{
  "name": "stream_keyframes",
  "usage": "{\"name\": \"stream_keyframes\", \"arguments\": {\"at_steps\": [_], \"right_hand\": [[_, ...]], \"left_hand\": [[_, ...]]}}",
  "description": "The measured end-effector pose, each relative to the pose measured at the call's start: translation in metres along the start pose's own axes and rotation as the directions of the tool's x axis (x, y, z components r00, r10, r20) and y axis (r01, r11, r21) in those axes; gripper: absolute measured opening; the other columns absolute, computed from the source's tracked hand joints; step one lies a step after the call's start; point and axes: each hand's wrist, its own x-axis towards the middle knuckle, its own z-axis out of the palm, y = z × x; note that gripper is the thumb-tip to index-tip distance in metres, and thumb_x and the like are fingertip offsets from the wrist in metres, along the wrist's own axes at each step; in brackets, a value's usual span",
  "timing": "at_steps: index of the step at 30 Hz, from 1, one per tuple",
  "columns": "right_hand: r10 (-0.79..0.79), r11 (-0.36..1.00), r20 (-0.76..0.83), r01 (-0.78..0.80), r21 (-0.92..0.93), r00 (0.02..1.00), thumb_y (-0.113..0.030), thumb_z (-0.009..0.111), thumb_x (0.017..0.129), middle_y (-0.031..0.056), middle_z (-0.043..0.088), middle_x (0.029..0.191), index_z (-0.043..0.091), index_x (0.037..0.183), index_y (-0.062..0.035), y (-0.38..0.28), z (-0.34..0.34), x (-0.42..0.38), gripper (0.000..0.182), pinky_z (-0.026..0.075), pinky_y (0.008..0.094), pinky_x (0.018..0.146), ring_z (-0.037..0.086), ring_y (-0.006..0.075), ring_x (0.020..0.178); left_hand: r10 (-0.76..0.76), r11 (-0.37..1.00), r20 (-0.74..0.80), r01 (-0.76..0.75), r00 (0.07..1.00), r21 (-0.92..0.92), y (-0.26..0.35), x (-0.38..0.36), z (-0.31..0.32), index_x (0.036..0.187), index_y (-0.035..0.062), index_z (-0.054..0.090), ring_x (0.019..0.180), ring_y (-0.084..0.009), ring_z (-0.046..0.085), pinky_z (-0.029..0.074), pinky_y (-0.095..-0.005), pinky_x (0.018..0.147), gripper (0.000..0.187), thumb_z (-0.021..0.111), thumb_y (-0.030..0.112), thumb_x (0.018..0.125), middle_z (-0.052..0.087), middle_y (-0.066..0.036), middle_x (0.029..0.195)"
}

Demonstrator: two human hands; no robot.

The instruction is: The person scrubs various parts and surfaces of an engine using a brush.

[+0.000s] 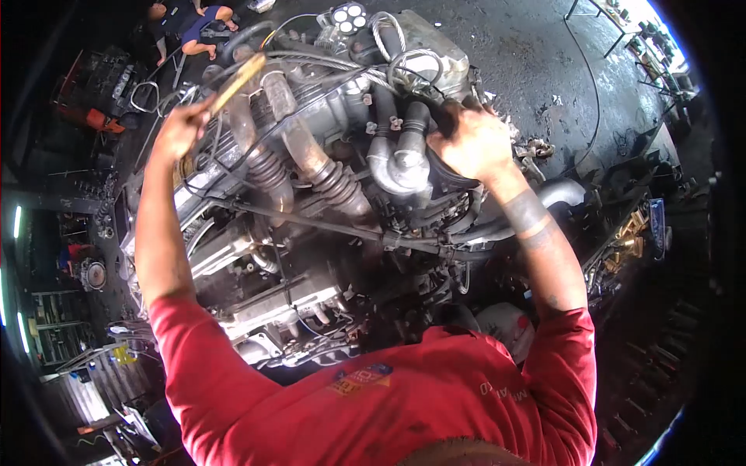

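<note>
My left hand (180, 133) is closed round one end of a light wooden handle (239, 81), raised over the upper left of a large engine (318, 116). Whether the handle carries a tool head I cannot make out. Below it run two rusty pipes with ribbed bellows (336, 186). My right hand (472, 144) is curled over dark parts on the engine's right side, beside a bent grey metal pipe (404, 163). Its fingers point away from me, and what they grip is hidden. A looped steel cable (388, 39) lies across the engine top.
Another person (202, 31) sits on the floor at the far left. An orange-red machine part (101, 120) lies at left. A black hose (594, 101) crosses the dark floor. Brass-coloured fittings (631, 242) and other parts crowd the right; a lamp (349, 17) stands behind the engine.
</note>
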Motion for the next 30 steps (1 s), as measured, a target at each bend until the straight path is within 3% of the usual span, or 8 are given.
{"name": "stream_keyframes", "arguments": {"at_steps": [4, 6, 8, 14, 22, 23, 28, 30], "right_hand": [[-0.049, 0.998, -0.088, 0.052, 0.036, 0.995, -0.033, 0.059, 0.066, 0.0181, 0.061, 0.087, 0.061, 0.099, -0.0063, 0.002, 0.000, -0.004, 0.043, 0.045, 0.0398, 0.081, 0.060, 0.0329, 0.084], [-0.049, 0.998, -0.126, 0.054, 0.036, 0.991, -0.033, 0.060, 0.065, 0.0181, 0.061, 0.087, 0.061, 0.099, -0.0069, 0.001, 0.004, -0.003, 0.043, 0.045, 0.0400, 0.081, 0.060, 0.0329, 0.084], [0.009, 1.000, -0.082, -0.010, -0.016, 0.997, -0.033, 0.060, 0.066, 0.0184, 0.061, 0.090, 0.061, 0.100, -0.0079, -0.003, 0.001, -0.001, 0.042, 0.045, 0.0396, 0.082, 0.059, 0.0323, 0.089], [0.006, 1.000, -0.012, -0.007, -0.016, 1.000, -0.033, 0.059, 0.068, 0.0190, 0.059, 0.097, 0.059, 0.101, -0.0070, -0.004, -0.002, -0.004, 0.043, 0.044, 0.0391, 0.083, 0.057, 0.0343, 0.091], [-0.007, 1.000, -0.061, 0.006, -0.011, 0.998, -0.032, 0.059, 0.067, 0.0197, 0.060, 0.092, 0.060, 0.100, -0.0051, -0.005, -0.002, -0.001, 0.043, 0.046, 0.0396, 0.081, 0.057, 0.0345, 0.090], [0.018, 1.000, -0.072, -0.019, -0.006, 0.997, -0.031, 0.059, 0.066, 0.0196, 0.060, 0.091, 0.060, 0.100, -0.0052, -0.007, -0.002, -0.001, 0.042, 0.046, 0.0396, 0.081, 0.057, 0.0345, 0.090], [0.050, 0.997, -0.005, -0.050, 0.066, 0.999, -0.030, 0.058, 0.066, 0.0171, 0.060, 0.094, 0.059, 0.100, -0.0061, -0.011, -0.009, -0.003, 0.042, 0.045, 0.0400, 0.083, 0.057, 0.0338, 0.092], [0.036, 0.998, -0.033, -0.034, 0.057, 0.999, -0.030, 0.058, 0.066, 0.0172, 0.060, 0.094, 0.059, 0.100, -0.0061, -0.011, -0.009, -0.003, 0.042, 0.045, 0.0397, 0.082, 0.057, 0.0338, 0.092]], "left_hand": [[0.323, 0.895, -0.057, -0.286, 0.945, 0.343, 0.004, -0.001, -0.034, 0.116, 0.0108, 0.056, 0.086, -0.0081, 0.055, 0.041, -0.0219, 0.079, 0.034, 0.052, 0.002, 0.084, 0.064, -0.009, 0.102], [0.154, 0.966, 0.014, -0.154, 0.988, 0.208, -0.013, -0.017, -0.067, 0.113, 0.0069, 0.058, 0.091, -0.0096, 0.056, 0.041, -0.0231, 0.081, 0.034, 0.053, -0.002, 0.081, 0.062, -0.010, 0.108], [0.203, 0.952, 0.014, -0.194, 0.979, -0.238, -0.035, -0.028, -0.069, 0.111, -0.0010, 0.057, 0.092, -0.0123, 0.056, 0.041, -0.0244, 0.082, 0.032, 0.055, -0.001, 0.079, 0.063, -0.010, 0.105], [0.513, 0.825, -0.060, -0.473, 0.856, 0.309, 0.035, 0.042, 0.040, 0.113, 0.0058, 0.058, 0.094, -0.0161, 0.057, 0.041, -0.0279, 0.087, 0.031, 0.056, 0.010, 0.082, 0.062, -0.011, 0.108], [0.257, 0.952, 0.040, -0.246, 0.966, -0.180, -0.031, 0.003, -0.064, 0.105, -0.0033, 0.060, 0.090, -0.0181, 0.059, 0.044, -0.0262, 0.082, 0.029, 0.060, 0.001, 0.077, 0.064, -0.012, 0.103], [0.096, 0.991, 0.044, -0.100, 0.994, 0.088, -0.011, -0.001, -0.048, 0.105, -0.0008, 0.061, 0.089, -0.0168, 0.059, 0.044, -0.0259, 0.081, 0.029, 0.060, 0.000, 0.076, 0.064, -0.011, 0.101], [0.537, 0.841, -0.041, -0.539, 0.842, -0.049, 0.024, 0.025, 0.033, 0.115, 0.0094, 0.057, 0.085, -0.0163, 0.059, 0.043, -0.0275, 0.079, 0.037, 0.062, 0.012, 0.078, 0.065, -0.011, 0.098], [0.352, 0.930, 0.003, -0.349, 0.936, -0.115, 0.034, 0.009, 0.008, 0.122, 0.0124, 0.052, 0.076, -0.0113, 0.055, 0.042, -0.0249, 0.071, 0.047, 0.064, 0.010, 0.076, 0.065, -0.008, 0.086]]}}
